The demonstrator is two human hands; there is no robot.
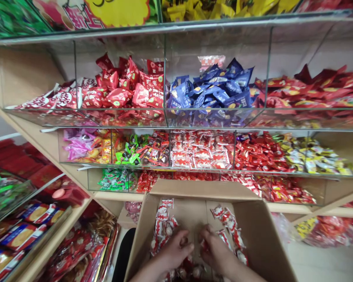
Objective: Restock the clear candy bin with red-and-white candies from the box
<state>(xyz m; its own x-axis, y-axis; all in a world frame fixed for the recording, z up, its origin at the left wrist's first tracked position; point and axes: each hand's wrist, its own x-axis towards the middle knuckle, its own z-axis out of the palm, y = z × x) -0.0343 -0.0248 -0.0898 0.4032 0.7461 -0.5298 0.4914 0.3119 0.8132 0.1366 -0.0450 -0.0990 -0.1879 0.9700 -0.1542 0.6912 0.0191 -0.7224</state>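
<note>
An open cardboard box point(254, 231) stands before me with wrapped candies point(230, 221) in clear, white and red wrappers lying along its left and right sides. Both hands are inside it. My left hand point(175, 250) has its fingers curled in, close to the left row of candies; what it holds, if anything, is hidden. To the right, my right hand point(217, 250) is closed, with a bit of red and white wrapper showing under its fingers. More candies lie between and below the hands, blurred and partly cut off by the frame's lower edge.
Behind the box rises a shelf with clear bins of red packets point(120, 90), blue packets point(214, 88) and red-and-white candies point(201, 149). A slanted side shelf with blue biscuit packs point(23, 235) is at the left. Bagged goods point(329, 231) lie at the lower right.
</note>
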